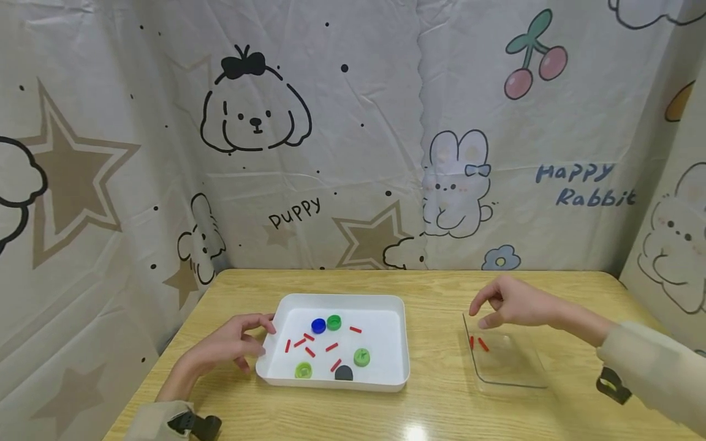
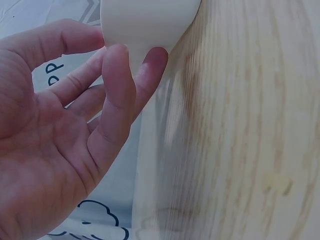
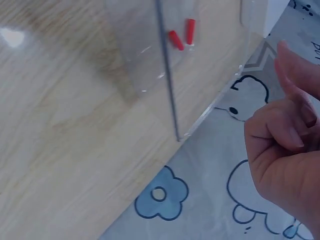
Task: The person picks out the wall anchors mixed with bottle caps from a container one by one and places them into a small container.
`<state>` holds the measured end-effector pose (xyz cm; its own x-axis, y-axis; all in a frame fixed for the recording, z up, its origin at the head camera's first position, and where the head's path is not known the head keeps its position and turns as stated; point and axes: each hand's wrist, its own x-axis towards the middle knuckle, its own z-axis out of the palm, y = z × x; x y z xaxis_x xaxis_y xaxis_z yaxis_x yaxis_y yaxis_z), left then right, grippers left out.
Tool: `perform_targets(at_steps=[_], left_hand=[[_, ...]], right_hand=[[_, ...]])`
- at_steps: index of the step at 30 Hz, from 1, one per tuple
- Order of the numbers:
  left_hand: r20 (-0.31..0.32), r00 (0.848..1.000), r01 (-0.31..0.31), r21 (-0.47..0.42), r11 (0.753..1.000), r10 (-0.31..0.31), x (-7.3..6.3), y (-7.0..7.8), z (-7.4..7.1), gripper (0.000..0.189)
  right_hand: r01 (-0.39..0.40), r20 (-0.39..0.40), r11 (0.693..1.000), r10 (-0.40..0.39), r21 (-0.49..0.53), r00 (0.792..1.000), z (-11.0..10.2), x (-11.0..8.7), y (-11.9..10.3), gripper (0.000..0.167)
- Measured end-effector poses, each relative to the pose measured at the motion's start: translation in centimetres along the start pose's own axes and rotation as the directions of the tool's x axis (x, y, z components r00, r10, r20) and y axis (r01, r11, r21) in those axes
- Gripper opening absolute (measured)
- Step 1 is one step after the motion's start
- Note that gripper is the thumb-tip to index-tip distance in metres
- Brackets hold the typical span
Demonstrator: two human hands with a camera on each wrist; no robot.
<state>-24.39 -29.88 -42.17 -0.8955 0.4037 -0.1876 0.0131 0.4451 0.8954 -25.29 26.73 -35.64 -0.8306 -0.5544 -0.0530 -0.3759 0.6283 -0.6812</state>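
Note:
My left hand (image 1: 237, 343) lies at the left side of a white tray (image 1: 380, 306), its fingertips touching the outer wall and rim. In the left wrist view, relaxed fingers (image 2: 117, 70) meet the tray's white corner (image 2: 150, 25). Inside the tray are several short red sticks (image 1: 331, 346), a blue bottle cap (image 1: 318, 326), several green caps (image 1: 361, 357) and a dark round piece (image 1: 344, 373). My right hand (image 1: 515, 303) hovers over the far-left part of a clear box (image 1: 513, 384), thumb and index finger apart, nothing showing between them. Two red sticks (image 3: 190, 31) lie in that box.
The wooden table (image 1: 436, 404) carries the tray on the left and the box on the right, with a gap between them. A printed curtain (image 1: 353, 153) hangs right behind the far edge and along both sides. Each wrist wears a dark strap (image 1: 612, 386).

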Motion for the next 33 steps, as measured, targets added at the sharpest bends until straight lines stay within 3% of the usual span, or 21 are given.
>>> perform_targets(at_steps=[6, 16, 33], left_hand=[[-0.001, 1.000, -0.001, -0.001, 1.000, 0.001, -0.1, -0.1, -0.1, 0.035], [-0.007, 1.000, 0.000, -0.001, 1.000, 0.000, -0.1, -0.1, 0.0, 0.036], [0.009, 1.000, -0.002, -0.009, 1.000, 0.002, -0.1, -0.1, -0.2, 0.036]], right_hand=[[0.077, 0.008, 0.996, -0.077, -0.033, 0.997, -0.1, 1.0, -2.1, 0.016], [0.120, 0.073, 0.992, -0.117, -0.036, 0.990, 0.8, 3.4, -4.8, 0.017], [0.173, 0.138, 0.982, -0.162, -0.073, 0.977, 3.1, 8.4, -6.8, 0.014]])
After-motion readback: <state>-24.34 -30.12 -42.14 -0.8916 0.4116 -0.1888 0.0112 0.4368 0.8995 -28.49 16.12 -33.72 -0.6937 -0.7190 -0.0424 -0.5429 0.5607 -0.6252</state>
